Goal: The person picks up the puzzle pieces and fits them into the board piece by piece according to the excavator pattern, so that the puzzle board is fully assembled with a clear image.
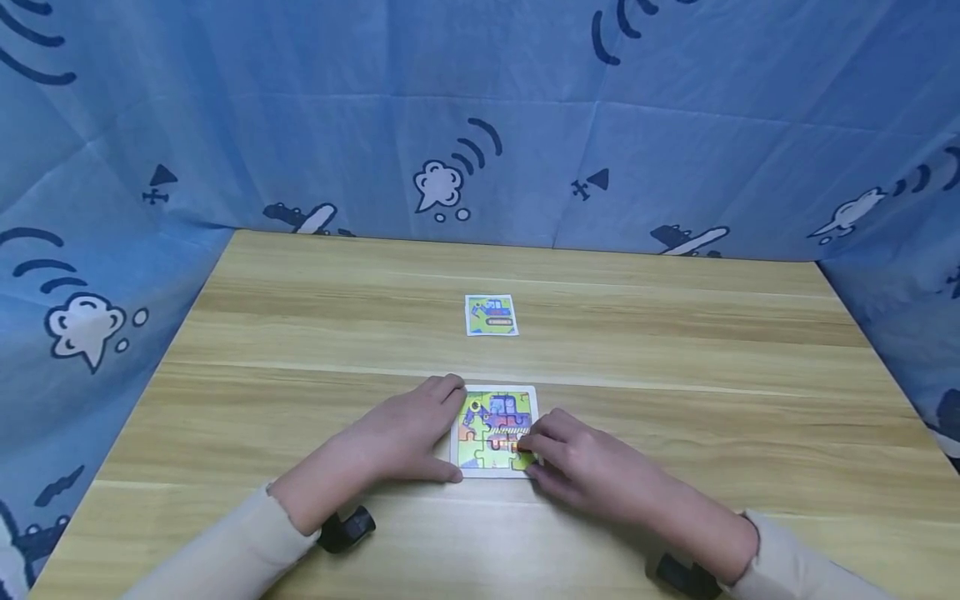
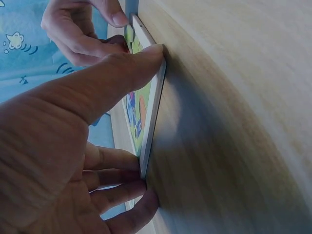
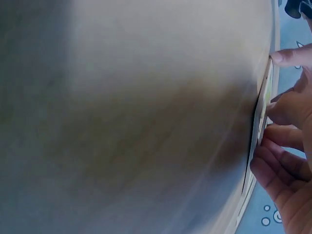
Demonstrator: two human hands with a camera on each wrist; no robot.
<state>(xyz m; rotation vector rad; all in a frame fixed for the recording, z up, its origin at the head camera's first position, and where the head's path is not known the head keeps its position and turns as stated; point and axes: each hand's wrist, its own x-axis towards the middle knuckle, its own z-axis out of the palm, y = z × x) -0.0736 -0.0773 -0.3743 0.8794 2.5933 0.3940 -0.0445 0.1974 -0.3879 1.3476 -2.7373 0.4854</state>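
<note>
A small jigsaw puzzle (image 1: pixel 487 454) in a white frame lies on the wooden table, its pieces forming a purple and blue digger on green. My left hand (image 1: pixel 408 429) holds the frame along its left side, thumb on the near corner and fingers at the far one. In the left wrist view, the left thumb (image 2: pixel 141 63) lies over the frame's rim while the fingers meet its edge. At the puzzle's right edge, my right hand (image 1: pixel 581 458) pinches a puzzle piece (image 1: pixel 519 447), largely hidden by the fingertips. The right wrist view shows the right fingers (image 3: pixel 282 109) close along the frame's edge.
Beyond the puzzle lies a small picture card (image 1: pixel 491 317) with a matching digger. A blue patterned cloth (image 1: pixel 525 125) hangs behind the table (image 1: pixel 675 350) and down both sides. Black wrist devices (image 1: pixel 347 529) sit below both sleeves.
</note>
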